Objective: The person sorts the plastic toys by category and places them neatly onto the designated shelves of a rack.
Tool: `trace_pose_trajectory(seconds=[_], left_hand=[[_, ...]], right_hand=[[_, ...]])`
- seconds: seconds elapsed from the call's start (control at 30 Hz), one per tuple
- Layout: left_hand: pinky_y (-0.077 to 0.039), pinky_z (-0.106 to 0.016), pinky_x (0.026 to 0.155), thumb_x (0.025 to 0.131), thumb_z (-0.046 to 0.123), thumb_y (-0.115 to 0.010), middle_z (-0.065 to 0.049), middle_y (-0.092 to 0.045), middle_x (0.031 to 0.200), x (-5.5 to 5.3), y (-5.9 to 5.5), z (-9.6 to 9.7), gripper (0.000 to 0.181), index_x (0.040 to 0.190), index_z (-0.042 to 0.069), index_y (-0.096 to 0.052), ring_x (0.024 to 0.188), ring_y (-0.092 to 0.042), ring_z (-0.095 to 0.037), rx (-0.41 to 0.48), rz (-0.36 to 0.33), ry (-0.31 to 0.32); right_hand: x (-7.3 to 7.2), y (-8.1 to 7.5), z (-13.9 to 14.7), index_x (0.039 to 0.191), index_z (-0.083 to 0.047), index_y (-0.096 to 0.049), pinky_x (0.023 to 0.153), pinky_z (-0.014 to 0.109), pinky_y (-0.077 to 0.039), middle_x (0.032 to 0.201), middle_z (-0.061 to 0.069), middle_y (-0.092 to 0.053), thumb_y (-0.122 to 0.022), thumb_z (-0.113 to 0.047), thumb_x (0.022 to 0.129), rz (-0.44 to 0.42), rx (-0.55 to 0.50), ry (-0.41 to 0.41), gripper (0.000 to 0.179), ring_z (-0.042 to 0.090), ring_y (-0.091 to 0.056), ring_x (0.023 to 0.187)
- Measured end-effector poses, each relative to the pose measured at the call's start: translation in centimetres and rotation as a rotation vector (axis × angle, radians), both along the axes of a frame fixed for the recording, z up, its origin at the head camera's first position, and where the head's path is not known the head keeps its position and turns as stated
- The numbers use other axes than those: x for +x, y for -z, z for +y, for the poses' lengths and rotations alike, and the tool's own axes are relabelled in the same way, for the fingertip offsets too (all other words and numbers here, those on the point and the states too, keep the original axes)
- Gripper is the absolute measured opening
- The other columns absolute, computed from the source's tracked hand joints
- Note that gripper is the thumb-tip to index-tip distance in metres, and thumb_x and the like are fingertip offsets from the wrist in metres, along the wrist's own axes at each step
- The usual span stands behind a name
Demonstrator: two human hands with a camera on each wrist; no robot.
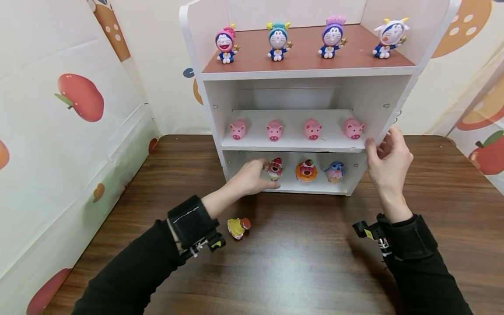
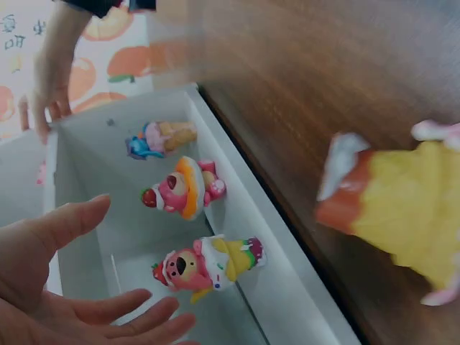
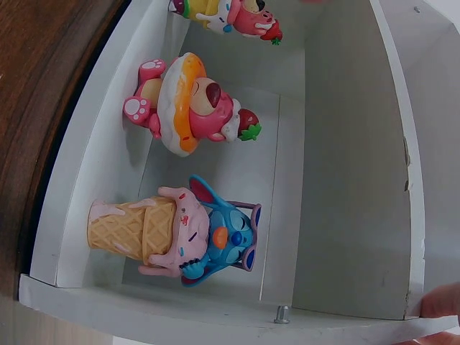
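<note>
On the bottom shelf [image 1: 293,187] stands a pink bear figurine [image 2: 188,267] with a strawberry on its head. My left hand [image 1: 252,177] reaches in beside it, thumb and fingers spread apart, nothing gripped. To the bear's right are another bear in an orange ring [image 3: 180,104] and a blue-eared figurine on an ice-cream cone [image 3: 180,233]. My right hand [image 1: 390,162] holds the right side panel of the white shelf unit [image 1: 358,168], thumb at the front edge and fingers outside. A yellow-clad figurine [image 1: 237,228] lies on the table behind my left hand.
Several pink pig figurines [image 1: 274,130] line the middle shelf. Several blue-and-white cat figurines [image 1: 278,41] stand on the brown top shelf [image 1: 252,48]. The unit stands at the back of a dark wooden table [image 1: 299,262], with fruit-printed wall covering [image 1: 80,97] around it.
</note>
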State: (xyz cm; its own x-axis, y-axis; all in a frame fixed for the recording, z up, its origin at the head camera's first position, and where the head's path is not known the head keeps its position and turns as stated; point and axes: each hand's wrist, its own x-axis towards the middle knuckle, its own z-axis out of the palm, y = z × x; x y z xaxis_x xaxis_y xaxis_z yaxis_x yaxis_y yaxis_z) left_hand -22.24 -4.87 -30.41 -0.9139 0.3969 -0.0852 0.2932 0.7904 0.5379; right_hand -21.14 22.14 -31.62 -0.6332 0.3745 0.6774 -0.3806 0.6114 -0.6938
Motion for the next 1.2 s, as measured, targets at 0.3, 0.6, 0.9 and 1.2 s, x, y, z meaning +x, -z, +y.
trace_pose_trajectory(seconds=[0.3, 0.6, 0.9, 1.2], left_hand=[[-0.041, -0.037, 0.088, 0.078, 0.023, -0.067, -0.012, -0.055, 0.115, 3.1, 1.5, -4.2, 0.048, 0.117, -0.001, -0.053, 0.107, -0.049, -0.027, 0.271, -0.039, 0.151], [-0.04, -0.044, 0.087, 0.074, 0.024, -0.072, -0.012, -0.052, 0.119, 4.0, 4.1, -7.7, 0.057, 0.121, 0.002, -0.05, 0.111, -0.046, -0.027, 0.374, -0.127, 0.275], [-0.039, -0.045, 0.088, 0.07, 0.017, -0.075, -0.014, -0.052, 0.121, 4.4, 6.3, -10.0, 0.061, 0.121, -0.001, -0.049, 0.113, -0.045, -0.023, 0.351, -0.165, 0.299], [-0.045, -0.041, 0.08, 0.07, 0.018, -0.075, -0.009, -0.059, 0.109, 4.7, 7.5, -10.4, 0.048, 0.111, 0.0, -0.056, 0.105, -0.05, -0.025, 0.286, -0.126, 0.312]], right_hand=[[0.0, 0.2, 0.0, 0.121, -0.014, -0.054, 0.07, 0.018, -0.047, 0.113, 0.007, -0.059, -0.055, -0.009, 0.083, -0.002, -0.003, -0.003, 0.038, 0.014, -0.06, 0.09], [0.2, 0.4, 0.1, 0.121, -0.014, -0.054, 0.07, 0.018, -0.047, 0.113, 0.007, -0.059, -0.055, -0.008, 0.083, -0.003, -0.007, -0.008, 0.038, 0.013, -0.06, 0.09], [0.1, 0.1, 0.1, 0.121, -0.014, -0.054, 0.07, 0.019, -0.047, 0.114, 0.006, -0.059, -0.056, -0.007, 0.083, 0.011, -0.012, -0.014, 0.039, 0.012, -0.06, 0.09], [0.0, 0.1, 0.1, 0.12, -0.014, -0.054, 0.07, 0.019, -0.047, 0.113, 0.007, -0.06, -0.055, -0.008, 0.083, 0.001, -0.008, -0.013, 0.038, 0.01, -0.06, 0.089]])
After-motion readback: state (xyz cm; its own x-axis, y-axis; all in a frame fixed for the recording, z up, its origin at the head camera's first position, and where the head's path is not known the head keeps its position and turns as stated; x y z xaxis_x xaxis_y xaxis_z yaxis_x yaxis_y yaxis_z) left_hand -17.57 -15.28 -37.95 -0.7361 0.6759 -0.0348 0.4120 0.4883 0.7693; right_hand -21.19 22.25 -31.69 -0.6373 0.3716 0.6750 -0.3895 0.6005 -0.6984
